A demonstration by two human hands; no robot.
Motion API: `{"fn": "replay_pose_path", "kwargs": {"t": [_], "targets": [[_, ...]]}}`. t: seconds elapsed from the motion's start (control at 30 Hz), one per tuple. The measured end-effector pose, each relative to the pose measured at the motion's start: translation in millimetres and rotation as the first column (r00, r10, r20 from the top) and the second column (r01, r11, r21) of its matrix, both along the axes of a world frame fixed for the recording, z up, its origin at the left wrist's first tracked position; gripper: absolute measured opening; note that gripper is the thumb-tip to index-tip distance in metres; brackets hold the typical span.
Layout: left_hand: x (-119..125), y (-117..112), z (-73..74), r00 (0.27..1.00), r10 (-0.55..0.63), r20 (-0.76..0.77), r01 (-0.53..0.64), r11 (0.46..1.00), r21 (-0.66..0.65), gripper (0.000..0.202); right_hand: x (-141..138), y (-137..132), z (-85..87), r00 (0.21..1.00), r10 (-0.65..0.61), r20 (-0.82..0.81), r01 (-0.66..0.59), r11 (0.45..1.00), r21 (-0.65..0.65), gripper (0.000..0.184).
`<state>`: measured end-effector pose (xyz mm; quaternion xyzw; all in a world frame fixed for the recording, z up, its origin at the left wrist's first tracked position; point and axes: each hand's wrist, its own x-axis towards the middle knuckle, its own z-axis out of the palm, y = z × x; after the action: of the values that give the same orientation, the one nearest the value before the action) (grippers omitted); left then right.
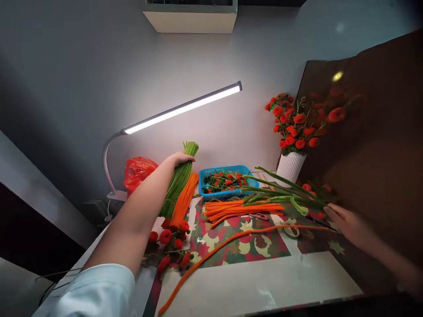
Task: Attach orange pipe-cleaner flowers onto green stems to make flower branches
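Note:
My left hand (180, 159) reaches to the back of the table and is closed round a tall bundle of green pipe cleaners (178, 182) that leans against the wall. An orange bundle (184, 200) leans just beside it. My right hand (348, 224) lies low at the right edge, fingers stretched out and a little blurred, touching the ends of green stems (284, 191) with red pompom flowers. A long orange pipe cleaner (228, 244) lies across the patterned mat (251, 246).
A blue basket (206, 172) of red flower pieces stands at the back. A white vase (290, 166) of red flowers stands right of it. Loose orange pipe cleaners (241, 210), red pompom stems (170, 246), a red bag (139, 171) and a lit desk lamp (181, 109) surround the mat.

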<state>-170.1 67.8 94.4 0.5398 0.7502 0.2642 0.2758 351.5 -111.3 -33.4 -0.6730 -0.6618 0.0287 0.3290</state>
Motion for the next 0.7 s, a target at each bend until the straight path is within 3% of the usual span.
{"fn": "replay_pose_path", "kwargs": {"t": [0.07, 0.2, 0.33, 0.43, 0.5, 0.6, 0.7], "targets": [[-4.2, 12.5, -5.4, 0.998, 0.015, -0.056, -0.014, 1.0, 0.01, 0.043, -2.7, 0.8, -8.5, 0.993, 0.091, -0.074, -0.097, 0.992, -0.081, 0.038], [-10.3, 20.0, -28.8, 0.987, -0.02, -0.16, 0.023, 1.0, 0.017, 0.044, -11.2, 5.4, -16.9, 0.986, 0.106, -0.132, -0.127, 0.979, -0.162, 0.035], [-10.1, 10.6, -45.9, 0.955, -0.005, -0.298, 0.047, 0.99, 0.133, 0.059, -32.6, 8.0, -8.3, 0.975, 0.164, -0.151, -0.189, 0.967, -0.172, 0.036], [0.6, -10.6, -44.6, 0.929, 0.006, -0.369, 0.097, 0.961, 0.26, 0.064, -54.8, 13.1, 1.0, 0.955, 0.266, -0.135, -0.286, 0.945, -0.162, 0.038], [14.6, -34.9, -37.4, 0.916, -0.01, -0.401, 0.191, 0.889, 0.415, 0.052, -69.6, 20.6, 4.7, 0.932, 0.341, -0.124, -0.357, 0.922, -0.151, 0.039], [41.4, -82.4, -20.0, 0.948, -0.072, -0.311, 0.275, 0.677, 0.682, 0.03, -90.0, 38.4, 6.3, 0.896, 0.433, -0.103, -0.444, 0.884, -0.15, 0.04], [64.2, -131.0, -3.6, 0.961, -0.071, -0.266, 0.255, 0.595, 0.762, 0.028, -106.8, 60.3, 3.8, 0.897, 0.442, 0.019, -0.433, 0.886, -0.168, 0.039]]}}
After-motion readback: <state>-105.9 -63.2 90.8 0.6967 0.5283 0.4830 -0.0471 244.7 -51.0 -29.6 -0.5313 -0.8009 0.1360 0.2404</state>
